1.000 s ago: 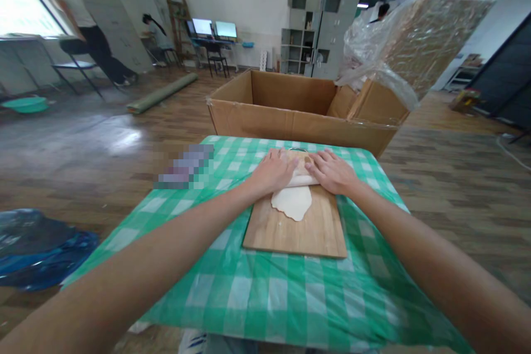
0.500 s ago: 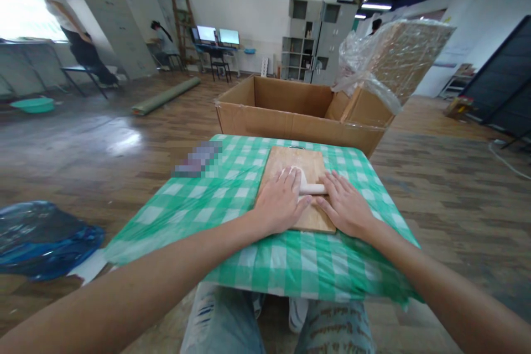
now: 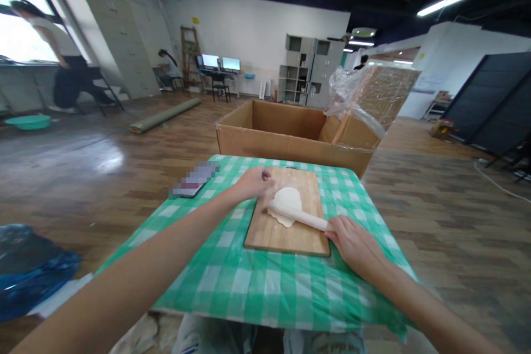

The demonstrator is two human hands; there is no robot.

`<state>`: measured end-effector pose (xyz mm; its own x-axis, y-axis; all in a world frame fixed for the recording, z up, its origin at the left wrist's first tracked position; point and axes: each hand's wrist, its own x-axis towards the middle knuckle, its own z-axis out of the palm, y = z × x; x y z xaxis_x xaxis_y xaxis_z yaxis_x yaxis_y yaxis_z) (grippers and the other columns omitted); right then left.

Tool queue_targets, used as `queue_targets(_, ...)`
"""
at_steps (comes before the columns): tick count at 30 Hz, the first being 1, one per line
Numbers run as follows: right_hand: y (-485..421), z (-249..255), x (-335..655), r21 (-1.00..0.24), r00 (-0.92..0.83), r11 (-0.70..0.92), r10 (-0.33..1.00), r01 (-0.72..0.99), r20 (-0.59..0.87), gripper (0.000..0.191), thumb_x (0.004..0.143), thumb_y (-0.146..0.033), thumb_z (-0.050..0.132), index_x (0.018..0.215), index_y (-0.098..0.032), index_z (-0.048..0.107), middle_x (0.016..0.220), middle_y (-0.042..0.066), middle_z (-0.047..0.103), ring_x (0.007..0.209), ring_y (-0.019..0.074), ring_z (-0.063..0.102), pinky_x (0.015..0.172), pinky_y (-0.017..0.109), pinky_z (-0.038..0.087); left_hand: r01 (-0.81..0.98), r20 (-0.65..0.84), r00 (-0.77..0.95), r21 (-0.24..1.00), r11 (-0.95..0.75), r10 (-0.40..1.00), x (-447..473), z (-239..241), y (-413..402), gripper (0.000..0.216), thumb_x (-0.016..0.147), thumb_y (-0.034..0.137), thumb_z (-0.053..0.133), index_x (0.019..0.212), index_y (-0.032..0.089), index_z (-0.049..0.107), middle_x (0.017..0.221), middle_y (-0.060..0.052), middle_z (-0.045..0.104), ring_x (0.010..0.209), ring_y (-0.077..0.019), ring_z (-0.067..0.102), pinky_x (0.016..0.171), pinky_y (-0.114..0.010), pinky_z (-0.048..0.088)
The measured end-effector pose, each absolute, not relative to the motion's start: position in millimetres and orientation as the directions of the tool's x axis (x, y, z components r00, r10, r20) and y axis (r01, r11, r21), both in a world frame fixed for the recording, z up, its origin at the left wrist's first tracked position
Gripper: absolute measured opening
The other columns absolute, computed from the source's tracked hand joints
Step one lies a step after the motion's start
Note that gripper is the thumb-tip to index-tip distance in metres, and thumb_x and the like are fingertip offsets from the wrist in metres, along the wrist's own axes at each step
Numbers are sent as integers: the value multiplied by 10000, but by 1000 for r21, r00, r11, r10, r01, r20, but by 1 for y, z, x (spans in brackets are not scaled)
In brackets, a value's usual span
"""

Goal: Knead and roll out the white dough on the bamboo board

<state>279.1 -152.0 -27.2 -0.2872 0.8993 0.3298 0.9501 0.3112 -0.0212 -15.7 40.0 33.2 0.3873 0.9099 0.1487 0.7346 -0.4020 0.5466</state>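
Note:
A flat round of pale dough (image 3: pixel 286 201) lies on a wooden board (image 3: pixel 286 232) on the green checked tablecloth (image 3: pixel 249 282). A white rolling pin (image 3: pixel 296 214) rests slantwise across the dough's near edge. My right hand (image 3: pixel 354 243) grips the pin's right end at the board's near right corner. My left hand (image 3: pixel 254 182) hovers at the board's far left edge with its fingers curled in a pinch; what they hold I cannot make out.
A blurred-out flat item (image 3: pixel 193 180) lies on the cloth left of the board. A large open cardboard box (image 3: pixel 286 135) stands just behind the table, with a plastic-wrapped bundle (image 3: pixel 373 94) leaning in it. A blue bag (image 3: pixel 29 265) lies on the floor at left. A person (image 3: pixel 53 61) moves far left.
Both hands were flat on the rolling pin, rolling it toward me. Now the left hand has lifted off to the board's far left edge, and the right hand alone holds the pin's end.

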Motion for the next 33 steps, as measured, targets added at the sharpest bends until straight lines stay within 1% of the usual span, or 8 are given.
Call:
queue_targets(5,-170,-32,337,-230,23,66,932,971,363,300,1078,-465,336,971,-257,523,908,78,686,776,264,678,659,374,485,730,44,504,513,-452,863,14,23,43,557,657,690,758,888,187,698,895,-84,748,835,-276,698,667,-314,480)
queue_targets(8,-163,-29,362,-233,155,-81,935,969,319,301,1062,-465,346,936,-250,516,863,93,694,789,283,692,646,369,460,778,-5,525,409,-478,851,30,23,38,591,580,728,787,795,185,697,838,-114,745,824,-301,696,663,-321,463)
queue_targets(16,-127,-22,340,-65,246,-241,965,968,90,354,1056,-463,360,893,-237,577,881,121,743,792,290,713,581,340,372,653,-130,643,609,-451,755,22,27,41,331,594,473,824,734,197,707,701,-12,724,719,-238,689,579,-274,440)
queue_targets(20,-118,-4,321,-91,165,-155,978,984,124,447,1023,-570,412,824,-240,638,825,109,737,780,292,699,593,343,381,501,51,656,717,-485,753,11,31,31,224,737,372,728,865,190,709,859,-15,749,817,-228,693,621,-270,466)
queue_targets(24,-94,23,286,-433,69,65,955,899,288,457,989,-620,485,1002,-208,680,847,89,735,782,265,681,676,362,464,223,273,567,857,-464,777,13,28,26,299,852,454,684,977,183,708,952,-38,739,864,-216,676,682,-284,498)
queue_targets(27,-65,34,247,-828,-162,306,952,470,260,521,948,-603,582,1294,-216,622,1119,98,746,940,253,709,742,347,535,-2,343,468,922,-387,815,19,21,25,427,873,552,674,994,143,697,892,-57,724,773,-198,654,635,-278,478)
queue_targets(30,-41,29,213,-913,-177,350,932,209,317,490,908,-592,656,1217,-212,659,1132,90,741,947,249,703,766,349,552,-82,372,380,925,-370,847,25,13,19,480,926,586,615,1035,125,695,891,-72,727,760,-197,649,632,-283,470)
queue_targets(33,-31,14,192,-885,-24,386,919,261,394,384,956,-580,592,1011,-210,682,918,53,729,806,222,664,691,329,513,49,414,308,892,-449,856,30,5,5,423,1020,531,496,1084,166,699,975,-64,736,856,-207,660,718,-308,483)
